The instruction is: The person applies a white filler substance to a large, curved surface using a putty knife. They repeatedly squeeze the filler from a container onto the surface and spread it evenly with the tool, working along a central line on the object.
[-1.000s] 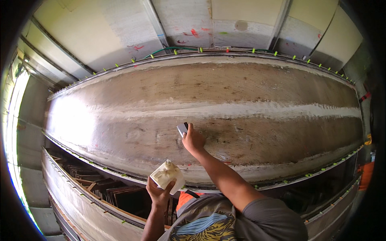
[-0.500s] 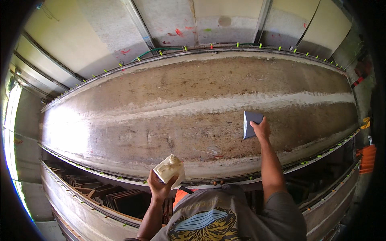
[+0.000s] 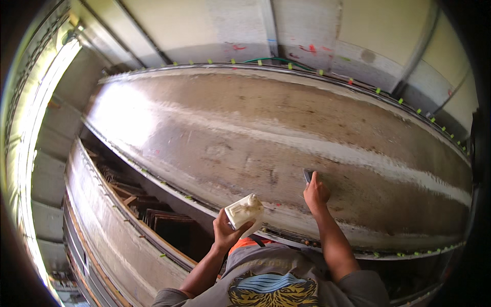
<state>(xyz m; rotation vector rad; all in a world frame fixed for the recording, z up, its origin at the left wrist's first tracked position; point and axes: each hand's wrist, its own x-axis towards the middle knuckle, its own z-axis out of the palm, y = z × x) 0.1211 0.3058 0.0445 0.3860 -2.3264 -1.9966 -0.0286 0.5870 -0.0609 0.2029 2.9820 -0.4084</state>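
My left hand (image 3: 226, 236) is wrapped round an off-white, boxy plastic jug (image 3: 241, 212), held tilted in front of my body by the near edge. A cream, rounded lump sits at its upper corner; whether that is a cap or paste I cannot tell. My right hand (image 3: 318, 194) is closed on a flat, dark grey spreader (image 3: 308, 174), now mostly hidden by the fingers. It is at the long, brown, worn surface (image 3: 220, 148), right of the jug; contact cannot be made out. A pale band runs lengthwise along this surface.
Small yellow-green tabs (image 3: 290, 65) line the surface's far edge. Behind stands a pale panelled wall (image 3: 307, 23) with a green hose (image 3: 279, 60) below it. Near left, a second long shell (image 3: 110, 220) lies beside a gap holding dark boards (image 3: 171, 225). Bright light enters at left.
My view has turned, so the long surface now slants down to the right. My right hand has drawn nearer to my body, with the spreader tilted more edge-on. The jug stays in my left hand.
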